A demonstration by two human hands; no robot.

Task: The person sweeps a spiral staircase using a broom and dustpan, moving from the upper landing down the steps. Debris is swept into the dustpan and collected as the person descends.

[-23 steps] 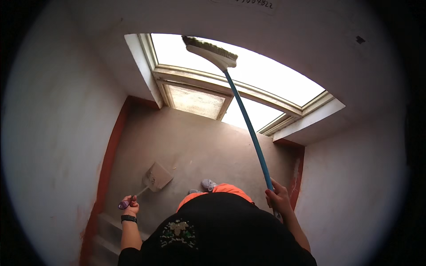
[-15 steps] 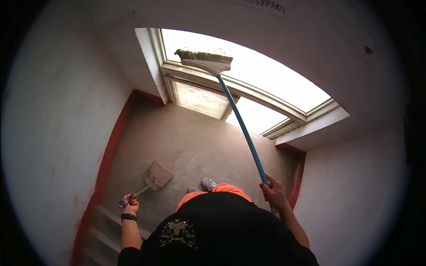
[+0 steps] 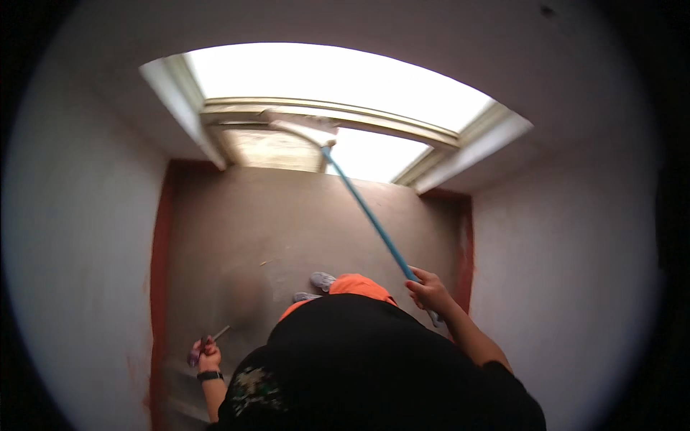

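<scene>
My right hand (image 3: 429, 290) is closed around the blue handle of a broom (image 3: 370, 218), close to its upper end. The pale broom head (image 3: 307, 133) is raised in front of the window, bristles pointing up and away, smeared by motion. At the lower left, my left hand (image 3: 207, 351), with a dark band on its wrist, grips the purple handle of a long-handled dustpan (image 3: 222, 332). The dustpan's scoop is a brownish blur over the floor, so whether any dirt lies in it cannot be made out.
A framed window (image 3: 330, 111) fills the far wall. White walls with a dark red base strip (image 3: 162, 244) stand on both sides. Small light bits (image 3: 267, 261) lie on the concrete floor (image 3: 309, 215) near my shoes (image 3: 323, 281). Blurred steps (image 3: 185, 402) descend at lower left.
The view has turned and shifted. The broom head has come down from the upper pane to the window's middle rail. Both hands keep their grips, and the dustpan scoop has become blurred.
</scene>
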